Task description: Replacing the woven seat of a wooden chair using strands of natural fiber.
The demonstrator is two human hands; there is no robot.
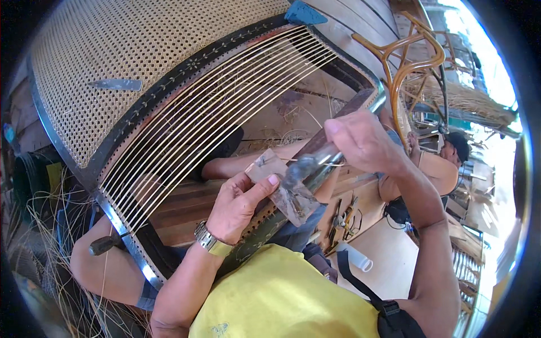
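Observation:
My left hand (pixel 232 205) pinches a small flat wooden block (pixel 267 166) between thumb and fingers, above the near rail of a dark wooden chair frame (pixel 248 245). My right hand (pixel 363 141) is closed around a shiny metal tool (pixel 310 164), smeared by motion, its lower end over the block; its exact kind I cannot make out. Several pale cane strands (pixel 211 110) stretch in parallel across the frame's opening. A woven cane panel (pixel 163 39) joins the frame beyond, and a knife blade (pixel 115 84) lies on it.
A blue cloth (pixel 304 13) sits on the far frame corner. Pliers and other tools (pixel 341 222) lie on the floor beside a clear plastic cup (pixel 358 259). Bentwood chair parts (pixel 406 50) stand at right, near another person (pixel 437 169). Loose cane strands (pixel 56 225) tangle at left.

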